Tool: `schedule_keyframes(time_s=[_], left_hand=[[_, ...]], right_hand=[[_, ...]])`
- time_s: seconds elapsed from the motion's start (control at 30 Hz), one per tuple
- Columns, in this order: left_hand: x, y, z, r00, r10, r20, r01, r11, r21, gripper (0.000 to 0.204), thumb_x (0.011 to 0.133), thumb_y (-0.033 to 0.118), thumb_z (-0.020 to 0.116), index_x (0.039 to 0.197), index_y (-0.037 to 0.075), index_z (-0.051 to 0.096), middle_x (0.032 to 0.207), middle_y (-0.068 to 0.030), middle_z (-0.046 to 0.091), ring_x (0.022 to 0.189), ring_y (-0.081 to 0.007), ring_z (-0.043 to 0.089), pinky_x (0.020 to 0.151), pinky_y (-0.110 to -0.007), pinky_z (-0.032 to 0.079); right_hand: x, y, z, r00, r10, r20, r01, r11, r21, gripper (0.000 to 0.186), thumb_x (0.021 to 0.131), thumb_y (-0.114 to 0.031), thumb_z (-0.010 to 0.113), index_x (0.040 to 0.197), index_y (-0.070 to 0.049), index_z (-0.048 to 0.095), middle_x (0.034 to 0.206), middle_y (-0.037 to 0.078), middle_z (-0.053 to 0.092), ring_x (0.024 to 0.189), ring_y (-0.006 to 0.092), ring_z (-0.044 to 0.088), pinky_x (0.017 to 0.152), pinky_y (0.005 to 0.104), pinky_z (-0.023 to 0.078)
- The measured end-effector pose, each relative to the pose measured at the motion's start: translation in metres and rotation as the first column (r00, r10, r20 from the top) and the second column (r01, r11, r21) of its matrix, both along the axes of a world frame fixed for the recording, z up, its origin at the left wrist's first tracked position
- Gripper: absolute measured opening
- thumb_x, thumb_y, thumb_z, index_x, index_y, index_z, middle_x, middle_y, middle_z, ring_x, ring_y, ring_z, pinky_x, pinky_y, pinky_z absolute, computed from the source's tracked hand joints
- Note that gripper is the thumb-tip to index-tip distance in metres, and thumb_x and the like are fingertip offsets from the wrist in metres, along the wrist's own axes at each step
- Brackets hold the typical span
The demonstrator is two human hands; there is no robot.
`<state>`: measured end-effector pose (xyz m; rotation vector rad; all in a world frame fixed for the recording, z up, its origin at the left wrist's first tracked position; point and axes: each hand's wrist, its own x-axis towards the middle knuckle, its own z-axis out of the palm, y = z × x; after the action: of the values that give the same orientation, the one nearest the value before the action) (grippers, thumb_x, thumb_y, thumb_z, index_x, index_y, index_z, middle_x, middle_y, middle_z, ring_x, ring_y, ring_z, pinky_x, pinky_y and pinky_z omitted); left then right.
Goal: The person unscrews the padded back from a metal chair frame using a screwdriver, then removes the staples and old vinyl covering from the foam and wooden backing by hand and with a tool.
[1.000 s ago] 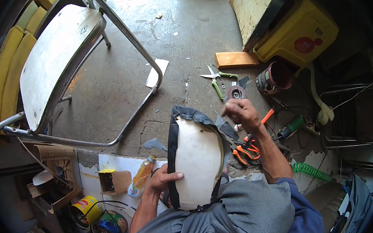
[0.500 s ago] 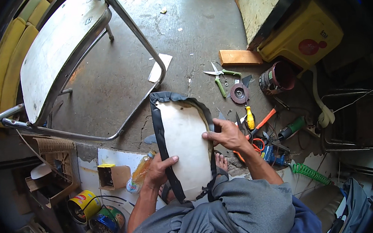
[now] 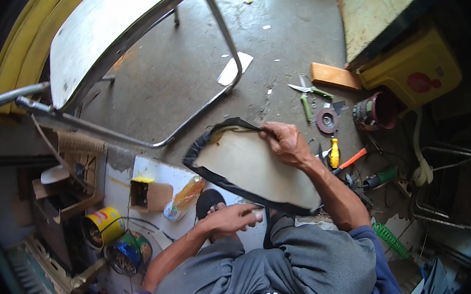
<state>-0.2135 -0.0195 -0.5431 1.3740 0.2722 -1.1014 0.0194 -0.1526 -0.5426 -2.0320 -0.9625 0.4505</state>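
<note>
A pale board (image 3: pixel 254 173) with dark fabric wrapped round its rim hangs tilted above my lap. My right hand (image 3: pixel 285 142) grips its upper right edge, fingers wrapped over the fabric. My left hand (image 3: pixel 233 220) is just below the board's lower left edge, off it, with fingers loosely apart. My sandaled foot (image 3: pixel 210 205) shows beside it. To the board's right lie a yellow-handled screwdriver (image 3: pixel 335 154), an orange-handled tool (image 3: pixel 351 158) and a grinding disc (image 3: pixel 327 120), with green-handled shears (image 3: pixel 306 104) farther up.
A metal-framed chair (image 3: pixel 113 34) stands front left. A wooden block (image 3: pixel 334 75), dark-red pot (image 3: pixel 375 111) and yellow container (image 3: pixel 419 69) sit at right. A cardboard box (image 3: pixel 150 193), plastic bottle (image 3: pixel 187 199) and tins (image 3: pixel 102 226) are at lower left. A green coiled hose (image 3: pixel 389 240) lies lower right.
The board has turned from upright to slanted and shifted right. My right hand has risen onto its upper edge; my left hand has let go of it and moved right. The view has shifted.
</note>
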Motion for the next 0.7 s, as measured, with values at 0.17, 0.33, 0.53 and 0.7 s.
schedule_keyframes(time_s=[0.17,0.33,0.53,0.7], left_hand=[[-0.039,0.050,0.012,0.816,0.447,0.366,-0.537,0.820,0.196,0.039,0.101,0.025,0.063,0.133,0.002,0.065,0.098,-0.0193,0.073,0.087,-0.0256,0.071,0.084,-0.037,0.055],[-0.066,0.073,-0.053,0.819,-0.010,0.574,-0.557,0.226,0.799,0.068,0.087,0.031,0.079,0.142,0.000,0.053,0.116,-0.0236,0.065,0.112,-0.0400,0.061,0.097,-0.048,0.048],[-0.077,0.068,-0.093,0.855,0.089,0.512,-0.518,0.212,0.829,0.061,0.083,0.036,0.081,0.125,0.001,0.053,0.114,-0.0244,0.060,0.109,-0.0449,0.059,0.093,-0.050,0.048],[-0.090,0.060,-0.057,0.806,0.230,0.545,-0.591,0.273,0.759,0.051,0.086,0.035,0.078,0.115,0.001,0.054,0.109,-0.0228,0.060,0.102,-0.0442,0.062,0.086,-0.052,0.051]], right_hand=[[0.021,0.011,-0.009,0.941,0.338,0.033,-0.314,0.902,-0.295,0.027,0.086,-0.011,0.060,0.109,-0.009,0.074,0.099,0.019,0.074,0.095,0.0413,0.070,0.085,0.0486,0.055],[0.022,0.023,-0.041,0.801,0.586,-0.121,-0.541,0.621,-0.567,0.030,0.086,-0.012,0.057,0.108,-0.016,0.076,0.102,0.015,0.076,0.099,0.0351,0.073,0.089,0.0508,0.053],[-0.042,0.025,-0.072,0.862,0.231,0.450,-0.141,0.964,-0.226,0.030,0.091,-0.010,0.064,0.120,-0.010,0.071,0.110,0.017,0.068,0.109,0.0351,0.063,0.096,0.0532,0.048],[-0.102,0.016,-0.075,0.980,0.175,-0.096,-0.187,0.973,-0.136,0.032,0.088,-0.008,0.065,0.119,-0.004,0.070,0.110,0.021,0.067,0.107,0.0401,0.063,0.092,0.0461,0.053]])
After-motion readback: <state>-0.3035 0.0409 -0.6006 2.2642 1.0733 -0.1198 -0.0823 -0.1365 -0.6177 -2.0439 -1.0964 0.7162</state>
